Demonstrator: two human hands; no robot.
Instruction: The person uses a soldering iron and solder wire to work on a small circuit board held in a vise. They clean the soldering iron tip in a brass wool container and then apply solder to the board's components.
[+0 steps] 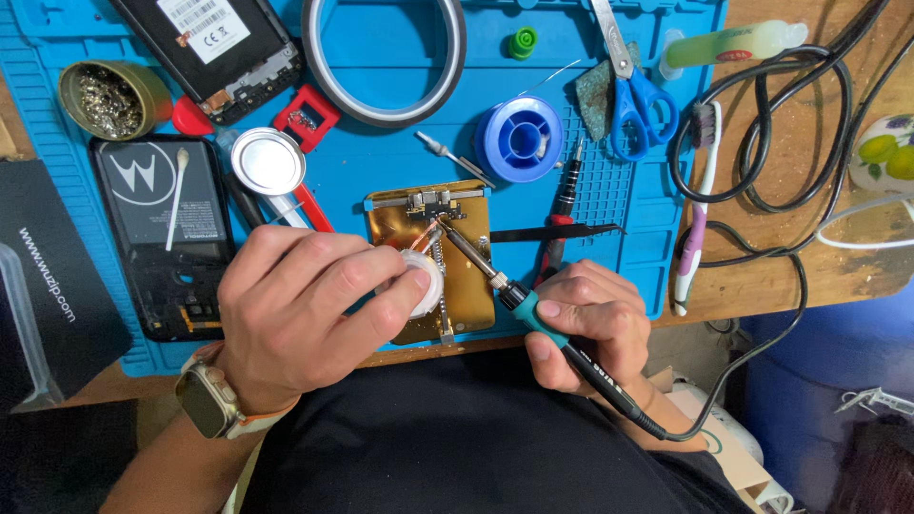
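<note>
My right hand (592, 324) grips a soldering iron (495, 281) with a teal collar and black handle. Its tip rests near a small circuit board (433, 203) clamped at the top of a gold-coloured holder plate (468, 276). My left hand (309, 309) holds a small white round spool (426, 283), apparently of copper braid, with its end drawn up to the iron's tip. A watch sits on my left wrist. The iron's black cable (762, 343) runs off to the right.
On the blue work mat (381, 152) lie a phone back with a cotton swab (162, 205), another opened phone (214, 48), a tape ring (384, 57), a solder spool (519, 138), blue scissors (633, 95), tweezers (557, 231), a brass-wool tin (105, 95) and a toothbrush (700, 200).
</note>
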